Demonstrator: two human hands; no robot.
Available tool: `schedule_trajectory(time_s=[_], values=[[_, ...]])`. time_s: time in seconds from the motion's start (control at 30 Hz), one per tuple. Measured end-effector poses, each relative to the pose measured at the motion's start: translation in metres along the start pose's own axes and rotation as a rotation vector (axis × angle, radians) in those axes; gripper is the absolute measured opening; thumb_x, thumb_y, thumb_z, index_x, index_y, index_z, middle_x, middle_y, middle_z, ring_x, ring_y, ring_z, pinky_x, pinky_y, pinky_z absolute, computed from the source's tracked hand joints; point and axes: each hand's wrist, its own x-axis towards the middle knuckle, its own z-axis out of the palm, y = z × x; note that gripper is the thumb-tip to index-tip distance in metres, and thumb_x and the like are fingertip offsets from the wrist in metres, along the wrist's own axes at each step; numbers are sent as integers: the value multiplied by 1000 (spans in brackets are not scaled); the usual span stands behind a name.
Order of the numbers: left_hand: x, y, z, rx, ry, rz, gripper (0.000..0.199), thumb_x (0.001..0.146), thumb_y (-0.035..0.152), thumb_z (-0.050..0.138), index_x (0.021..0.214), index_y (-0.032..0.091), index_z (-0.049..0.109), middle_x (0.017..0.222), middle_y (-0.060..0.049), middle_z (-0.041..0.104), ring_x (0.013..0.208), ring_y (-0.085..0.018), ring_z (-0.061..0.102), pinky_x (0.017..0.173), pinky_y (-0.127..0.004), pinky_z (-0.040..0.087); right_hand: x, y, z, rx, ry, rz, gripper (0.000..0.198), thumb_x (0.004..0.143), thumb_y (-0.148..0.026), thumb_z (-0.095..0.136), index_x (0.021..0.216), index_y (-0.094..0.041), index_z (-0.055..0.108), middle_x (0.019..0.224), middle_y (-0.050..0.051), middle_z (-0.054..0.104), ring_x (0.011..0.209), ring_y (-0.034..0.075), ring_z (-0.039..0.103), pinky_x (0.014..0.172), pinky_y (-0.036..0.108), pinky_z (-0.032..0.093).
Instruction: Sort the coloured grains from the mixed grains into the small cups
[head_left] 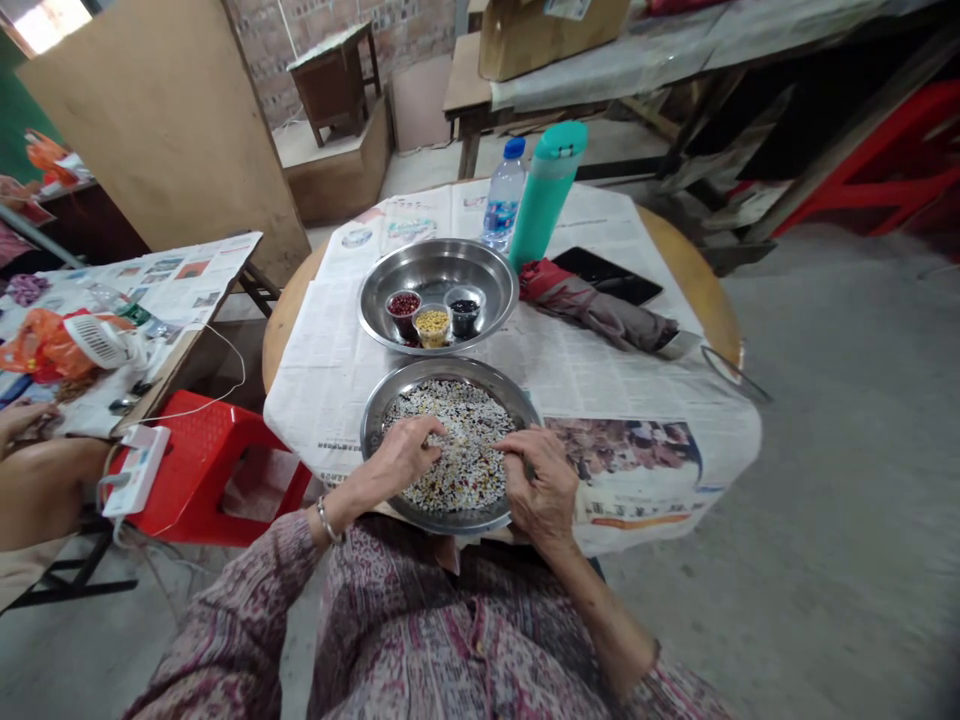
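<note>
A steel basin (375,410) of white rice-like grains (461,455) mixed with red, yellow and dark beans stands at the table's near edge, right before me. Over its left side my left hand (405,455) is closed, fingers curled and tips at the grains. My right hand (541,485) is closed over the right rim, with thumb and forefinger near the grains; what its curled fingers hold is hidden. Behind it, a second steel basin (435,262) holds a cup of red beans (403,308), a cup of yellow beans (433,325) and a cup of black beans (465,310).
Newspaper (322,350) covers the round table. A water bottle (504,195), a teal bottle (550,190), a folded umbrella (600,305) and a dark tablet-like slab (607,275) lie or stand beyond. At left are a red stool (202,480), a power strip (139,470) and another person's hand (26,425).
</note>
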Motion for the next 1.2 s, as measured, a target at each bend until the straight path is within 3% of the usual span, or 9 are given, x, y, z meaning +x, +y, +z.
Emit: schedule_trajectory(time_s=[0.07, 0.23, 0.33, 0.4, 0.5, 0.7, 0.8, 0.97, 1.2], values=[[15, 7, 5, -86, 23, 15, 24, 81, 9, 65, 104, 18, 65, 93, -2, 71, 87, -18, 66, 85, -35, 54, 0, 0, 0, -5, 3, -5, 19, 85, -10, 53, 80, -24, 65, 79, 0, 70, 80, 18, 64, 93, 43, 49], [33, 15, -3, -233, 113, 118, 34, 86, 6, 55, 116, 19, 61, 116, -7, 66, 90, -14, 66, 76, -27, 57, 0, 2, 1, -5, 15, 14, 19, 84, -11, 54, 79, -24, 66, 79, 0, 70, 80, 19, 65, 92, 44, 49], [27, 8, -16, -39, 138, 147, 39, 84, 12, 64, 121, 22, 60, 127, -8, 59, 111, -22, 59, 92, -38, 55, 0, 3, 1, -5, 15, 11, 19, 84, -11, 54, 79, -24, 66, 79, 0, 70, 81, 19, 65, 92, 44, 49], [21, 4, -21, 136, 82, 145, 57, 77, 27, 77, 130, 25, 56, 138, -10, 51, 125, -30, 49, 102, -50, 48, 0, 3, 1, -8, 16, 5, 19, 84, -10, 53, 79, -24, 66, 79, 0, 70, 80, 19, 65, 93, 43, 49], [18, 5, -18, 266, -21, 97, 78, 69, 43, 84, 137, 24, 51, 142, -13, 44, 126, -36, 45, 102, -55, 45, -1, 3, 1, -12, 15, -7, 19, 84, -10, 53, 80, -24, 66, 80, 1, 71, 80, 18, 65, 94, 44, 49], [28, 18, 2, 157, -61, 168, 24, 87, 15, 61, 110, 17, 66, 108, -9, 61, 99, -22, 60, 92, -36, 50, -2, 4, 1, -15, 9, 6, 19, 84, -11, 54, 79, -24, 67, 80, 0, 71, 79, 18, 65, 94, 44, 49], [28, 23, 4, 72, -69, 195, 21, 86, 11, 58, 104, 17, 68, 96, -6, 67, 95, -21, 63, 92, -35, 49, -1, 3, 1, -15, 13, 6, 19, 83, -10, 54, 79, -24, 66, 79, 0, 71, 78, 18, 65, 94, 44, 49], [12, 30, 7, -6, -140, 256, 17, 87, 11, 57, 98, 18, 69, 95, -3, 70, 89, -18, 65, 89, -30, 50, 0, 2, 1, -11, 18, 8, 20, 84, -9, 54, 80, -24, 66, 79, 0, 70, 80, 19, 65, 93, 43, 49], [-2, 40, 15, 209, -289, 573, 15, 93, 11, 52, 100, 14, 64, 104, -9, 66, 102, -20, 59, 97, -31, 47, 0, 0, 0, -10, 11, 11, 19, 85, -10, 53, 80, -24, 65, 78, 0, 70, 79, 19, 64, 91, 43, 50]])
